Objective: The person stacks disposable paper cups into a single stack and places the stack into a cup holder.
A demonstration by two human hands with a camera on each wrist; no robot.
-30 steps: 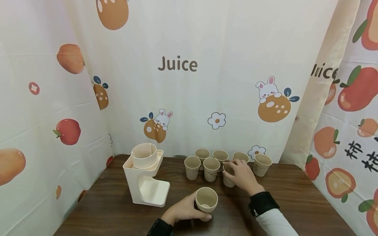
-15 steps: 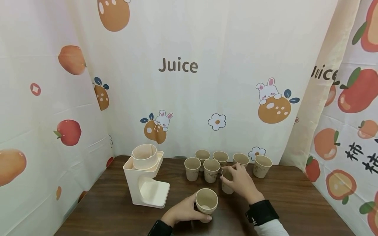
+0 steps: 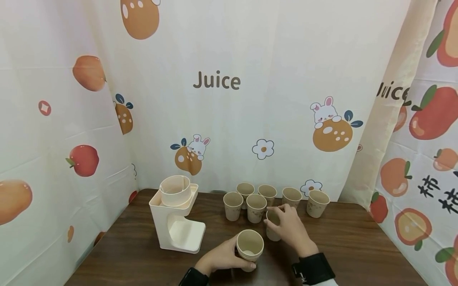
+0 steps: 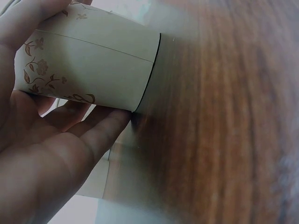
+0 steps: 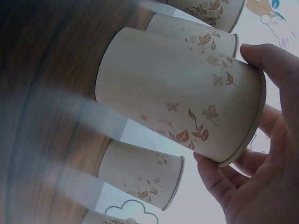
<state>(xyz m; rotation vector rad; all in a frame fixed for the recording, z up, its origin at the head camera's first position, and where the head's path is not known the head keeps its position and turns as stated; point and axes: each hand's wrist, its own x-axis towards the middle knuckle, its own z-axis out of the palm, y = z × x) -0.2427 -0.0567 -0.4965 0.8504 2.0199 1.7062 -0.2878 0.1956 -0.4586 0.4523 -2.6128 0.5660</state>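
In the head view my left hand (image 3: 223, 254) is wrapped around a small stack of nested beige paper cups (image 3: 249, 244) near the front of the table. The left wrist view shows the stack's floral-printed side (image 4: 88, 56) and its base close to the wood. My right hand (image 3: 288, 226) pinches the upper part of another paper cup (image 3: 272, 230), a little behind and to the right of the stack. Seen from the right wrist, thumb and fingers hold that cup (image 5: 177, 93) near its rim, with its brown flower print showing.
Several more paper cups (image 3: 256, 208) stand upright behind my hands, the rightmost cup (image 3: 318, 203) set apart. A cream stand (image 3: 186, 234) with a round open container (image 3: 175, 191) on top is at the left. A fruit-printed curtain (image 3: 229, 115) encloses the table.
My right hand has drawn its cup toward the front and slightly left, away from the back cups and nearer the stack. My left hand stays in place around the stack.
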